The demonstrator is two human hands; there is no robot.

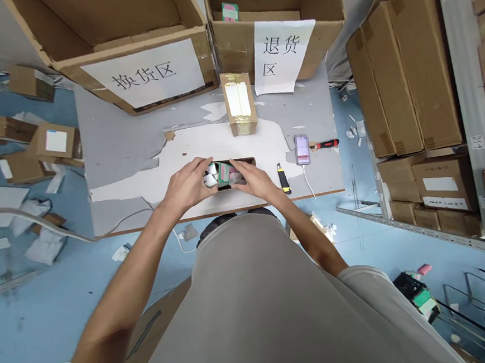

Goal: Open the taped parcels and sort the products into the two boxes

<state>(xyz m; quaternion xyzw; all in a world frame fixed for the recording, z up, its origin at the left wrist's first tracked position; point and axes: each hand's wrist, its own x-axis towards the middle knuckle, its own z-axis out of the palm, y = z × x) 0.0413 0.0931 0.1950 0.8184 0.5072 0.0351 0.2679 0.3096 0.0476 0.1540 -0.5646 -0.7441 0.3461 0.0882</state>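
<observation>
So the small cardboard box (230, 174) at the table's near edge is already opened, and its contents, a green-and-pink packet (224, 173) plus crumpled white paper, haven't been lifted out yet. It's gripped from both sides: left hand (190, 184) curled round one end, right hand (254, 181) pressed over the other. Just right of the right hand, a yellow-and-black box cutter (284, 179) and a phone (302, 149) are seen. Beyond the hands, a taped box (238, 103) sits on the peeling grey table (118, 146), then two big matte corrugated cartons with paper signs.
</observation>
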